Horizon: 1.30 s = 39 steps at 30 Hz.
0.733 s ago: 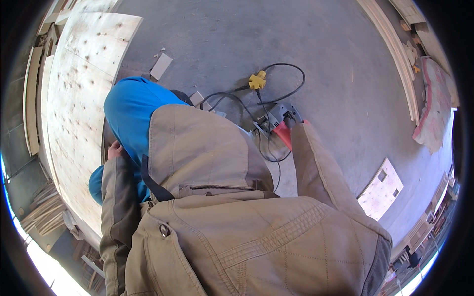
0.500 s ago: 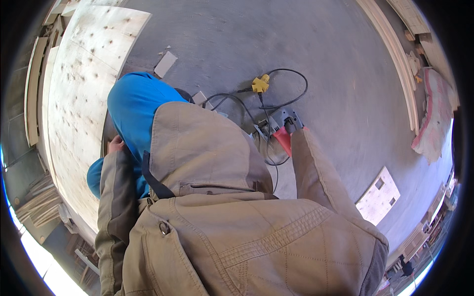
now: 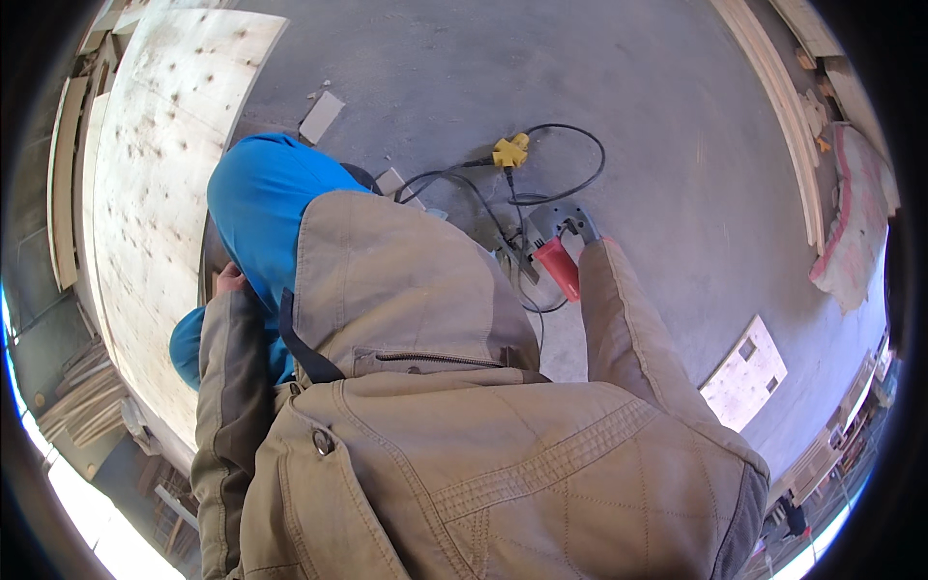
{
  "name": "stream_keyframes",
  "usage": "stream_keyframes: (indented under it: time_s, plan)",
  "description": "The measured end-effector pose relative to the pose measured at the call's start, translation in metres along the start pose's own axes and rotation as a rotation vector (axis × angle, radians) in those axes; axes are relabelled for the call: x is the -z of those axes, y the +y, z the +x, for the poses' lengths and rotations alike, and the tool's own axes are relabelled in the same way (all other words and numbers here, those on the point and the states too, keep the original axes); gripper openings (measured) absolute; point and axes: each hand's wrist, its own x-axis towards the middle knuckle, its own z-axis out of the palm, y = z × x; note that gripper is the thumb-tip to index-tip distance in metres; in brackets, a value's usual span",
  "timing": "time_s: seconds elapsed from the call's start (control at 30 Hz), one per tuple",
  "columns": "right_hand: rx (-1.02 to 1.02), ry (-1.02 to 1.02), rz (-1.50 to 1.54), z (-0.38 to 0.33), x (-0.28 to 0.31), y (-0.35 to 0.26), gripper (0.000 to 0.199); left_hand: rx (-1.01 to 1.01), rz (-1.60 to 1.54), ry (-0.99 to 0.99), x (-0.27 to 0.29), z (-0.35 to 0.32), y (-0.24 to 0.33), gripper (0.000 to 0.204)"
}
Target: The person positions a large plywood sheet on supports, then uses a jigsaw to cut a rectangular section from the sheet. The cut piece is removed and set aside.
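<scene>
The person looks straight down over their own tan jacket (image 3: pixel 464 435), which fills most of the view. The right hand (image 3: pixel 588 242) reaches down to a red power saw (image 3: pixel 559 266) on the grey concrete floor (image 3: pixel 657 116). The tan sleeve hides almost all of that hand, so I cannot tell if it is closed on the saw or only touching it. The saw lies just to the right of the person's bent knee, with its grey metal plate (image 3: pixel 556 217) at the far end. A black cord (image 3: pixel 570 188) curls on the floor behind the saw and runs to a yellow plug splitter (image 3: pixel 510 151), which lies a little farther away. The left hand (image 3: pixel 229 280) is low on the left side, next to the bright blue trouser leg (image 3: pixel 266 208). It rests by the edge of a big plywood sheet (image 3: pixel 155 193) that lies flat on the left. Only part of this hand shows, and I cannot tell if it is holding anything. The two hands are well apart, one on each side of the body. A small flat scrap of board (image 3: pixel 321 116) lies on the floor past the blue knee. A pale square board with cut-out holes (image 3: pixel 744 372) lies on the floor to the right. Long wood strips (image 3: pixel 773 106) lie along the far right side, near a pinkish sack (image 3: pixel 855 217).
</scene>
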Motion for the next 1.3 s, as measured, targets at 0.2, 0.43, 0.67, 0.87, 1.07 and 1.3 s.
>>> stream_keyframes:
  time_s: [0.2, 0.43, 0.67, 0.87, 1.07, 1.3]
  plan:
    - [-0.015, -0.140, 0.192, -0.030, 0.016, -0.038, 0.047, -0.067, 0.168, -0.045, -0.019, 0.003, 0.017, 0.034]
    - [0.097, -0.250, 0.208, -0.051, 0.033, -0.030, 0.033, -0.060, 0.267, -0.041, -0.004, 0.046, -0.042, 0.036]
    - [-0.155, 0.169, 0.420, -0.102, 0.072, 0.011, 0.031, -0.003, -0.318, -0.277, -0.019, 0.097, -0.080, 0.030]
    - [-0.057, 0.593, 0.567, -0.167, 0.134, 0.021, 0.030, -0.158, -0.039, -0.171, -0.055, 0.050, -0.008, 0.026]
    - [0.219, 0.745, 0.811, -0.262, 0.199, -0.062, 0.024, -0.131, -0.273, -0.234, -0.069, 0.047, 0.014, 0.026]
    - [0.948, 0.750, 0.979, -0.352, 0.239, -0.207, 0.030, 0.036, -0.392, -0.218, -0.053, 0.012, 0.047, 0.030]
